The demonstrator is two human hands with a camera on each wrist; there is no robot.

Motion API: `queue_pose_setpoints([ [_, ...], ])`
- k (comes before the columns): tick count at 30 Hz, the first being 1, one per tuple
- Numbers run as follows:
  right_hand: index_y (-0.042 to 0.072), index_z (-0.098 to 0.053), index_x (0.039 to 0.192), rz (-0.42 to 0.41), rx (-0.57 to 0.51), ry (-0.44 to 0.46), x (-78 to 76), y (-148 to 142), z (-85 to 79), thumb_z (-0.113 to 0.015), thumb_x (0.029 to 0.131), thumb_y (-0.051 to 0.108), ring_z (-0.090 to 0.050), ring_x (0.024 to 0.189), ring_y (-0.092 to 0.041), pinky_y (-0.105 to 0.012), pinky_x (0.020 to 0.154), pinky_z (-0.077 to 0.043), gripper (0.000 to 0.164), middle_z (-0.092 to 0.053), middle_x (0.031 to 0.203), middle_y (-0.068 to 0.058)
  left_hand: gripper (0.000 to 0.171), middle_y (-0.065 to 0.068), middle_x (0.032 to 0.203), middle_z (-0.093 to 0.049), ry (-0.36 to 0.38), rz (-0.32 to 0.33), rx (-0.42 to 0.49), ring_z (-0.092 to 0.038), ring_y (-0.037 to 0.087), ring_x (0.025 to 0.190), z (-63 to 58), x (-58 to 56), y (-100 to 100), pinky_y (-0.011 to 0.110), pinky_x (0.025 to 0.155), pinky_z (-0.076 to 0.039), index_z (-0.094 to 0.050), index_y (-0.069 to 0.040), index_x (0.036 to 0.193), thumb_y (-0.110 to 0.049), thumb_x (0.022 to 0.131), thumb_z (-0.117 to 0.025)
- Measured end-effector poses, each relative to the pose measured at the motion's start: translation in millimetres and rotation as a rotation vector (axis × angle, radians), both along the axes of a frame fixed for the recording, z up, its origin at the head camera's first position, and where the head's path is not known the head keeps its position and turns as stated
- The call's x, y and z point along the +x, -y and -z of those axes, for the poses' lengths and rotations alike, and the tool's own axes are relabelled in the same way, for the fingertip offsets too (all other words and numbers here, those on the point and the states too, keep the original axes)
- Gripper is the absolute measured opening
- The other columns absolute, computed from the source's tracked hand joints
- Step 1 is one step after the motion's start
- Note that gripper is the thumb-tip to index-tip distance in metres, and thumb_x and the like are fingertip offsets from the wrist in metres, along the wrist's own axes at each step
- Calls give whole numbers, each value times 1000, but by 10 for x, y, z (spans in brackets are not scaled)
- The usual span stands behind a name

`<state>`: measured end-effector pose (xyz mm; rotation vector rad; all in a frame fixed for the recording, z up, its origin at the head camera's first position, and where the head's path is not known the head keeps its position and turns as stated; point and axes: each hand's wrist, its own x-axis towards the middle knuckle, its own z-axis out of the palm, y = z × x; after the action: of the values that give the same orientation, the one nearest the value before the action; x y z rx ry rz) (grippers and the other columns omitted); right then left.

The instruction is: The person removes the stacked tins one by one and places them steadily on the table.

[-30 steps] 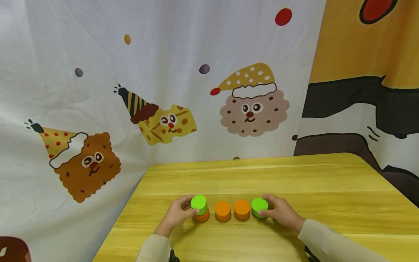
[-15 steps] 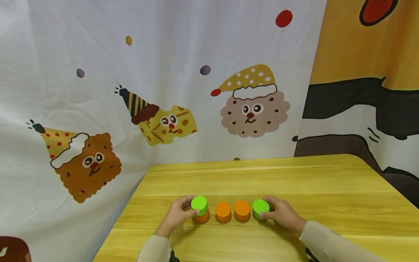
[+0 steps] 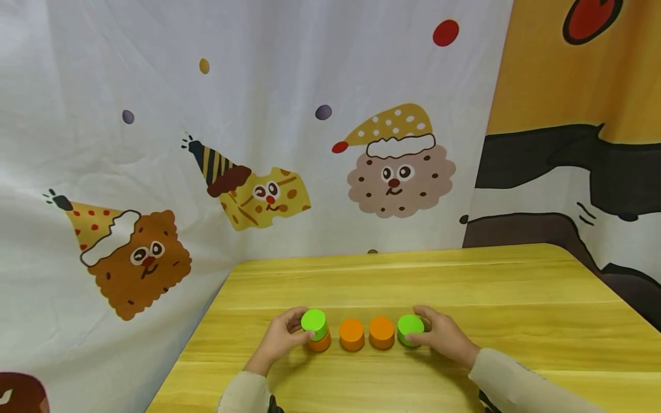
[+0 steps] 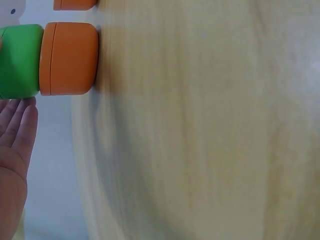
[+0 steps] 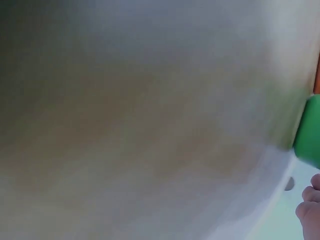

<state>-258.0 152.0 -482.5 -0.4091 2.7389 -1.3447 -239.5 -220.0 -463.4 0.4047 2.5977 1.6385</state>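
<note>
Okay, clock positions per the head view, 12 being the far side: left hand [image 3: 279,339] pinches the upper green cylinder [image 3: 314,323], thumb near its 6, fingers round toward its 10, so that grip is clamped on it. This piece sits on top of the end orange cylinder [image 3: 320,344], upright, faces touching and roughly lined up in the left wrist view. Right hand [image 3: 445,335] pinches the lower green cylinder [image 3: 411,328], thumb at its 6, index finger at its 1, also clamped; this one stands on the wooden table [image 3: 413,281]. Between the hands, two more orange cylinders stand upright: one orange piece [image 3: 352,334] at 3 o'clock from the stack with a small gap, another orange piece [image 3: 381,332] just beside it, further toward 3. Lower green is right next to that last one on its 3 side; can't tell if they touch. Row runs 9 to 3 across the table. Light sleeves [image 3: 516,383] reach in from 7 and 5. Printed cloth [image 3: 289,69] hangs at 12: brown biscuit [image 3: 134,272] toward 10, cheese [image 3: 284,206] toward 11, pinkish cookie [image 3: 408,198] near 12. Right wrist view is blurry, green at its 3 edge.
</note>
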Motion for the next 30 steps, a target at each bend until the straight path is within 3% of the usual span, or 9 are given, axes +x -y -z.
queue_pose_setpoints([
  [9,5,-43,137,-48,-84,-15,-125,295,-219,-73,77,42,-39,128,-38,-57,101,-36,77,-44,139,-18,66,19,126,-55,-4,12,-24,-52,34,118,57,-1,4,40,99,-44,-48,1,131,-22,77,-77],
  [14,3,-45,135,-166,-78,5,-152,595,-333,-73,78,39,-41,126,-37,-55,100,-38,74,-45,137,-17,65,20,126,-55,4,39,-51,-52,35,117,93,9,4,44,99,-44,-48,2,131,-20,77,-77],
  [21,0,-44,135,-326,16,3,-181,973,-340,-72,79,40,-43,126,-34,-53,100,-39,74,-47,136,-17,63,19,122,-58,-7,63,-80,-56,34,112,214,-2,16,39,94,-48,-51,2,128,-20,76,-78],
  [30,-1,-47,133,-357,3,-9,-270,1297,-363,-72,79,38,-46,123,-33,-50,100,-40,71,-49,134,-16,63,19,125,-56,46,56,-46,-55,33,114,249,-20,0,40,94,-48,-50,1,130,-19,76,-77],
])
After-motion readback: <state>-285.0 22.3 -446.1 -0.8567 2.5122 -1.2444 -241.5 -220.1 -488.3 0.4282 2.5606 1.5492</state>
